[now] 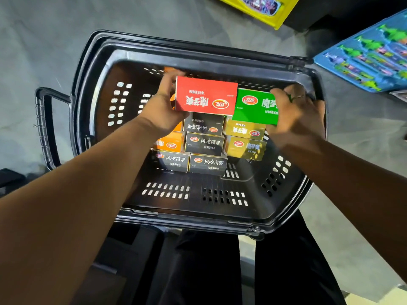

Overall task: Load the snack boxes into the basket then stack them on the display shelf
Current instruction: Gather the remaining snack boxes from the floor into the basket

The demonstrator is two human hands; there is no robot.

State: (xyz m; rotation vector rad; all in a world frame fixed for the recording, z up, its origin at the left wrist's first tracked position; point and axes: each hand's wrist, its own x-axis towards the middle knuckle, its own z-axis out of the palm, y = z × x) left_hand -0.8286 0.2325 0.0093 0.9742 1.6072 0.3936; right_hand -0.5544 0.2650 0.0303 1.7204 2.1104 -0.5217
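While left fingers (170, 83) clamp red box (206, 95), right fingers (285, 94) green box (253, 107), black basket (176, 203) on grey floor (44, 40)

There is one black basket (198, 216), one red box (206, 95), one green box (253, 106), four black boxes (204, 143), two yellow boxes (244, 129), at least two orange boxes (170, 144), one yellow crate (264, 12) and one blue toy pack (363, 53).

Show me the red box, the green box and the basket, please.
red box (206, 95): head view, middle of its printed top face.
green box (251, 113): head view, top face, below the logo.
basket (198, 208): head view, bare near inner wall.
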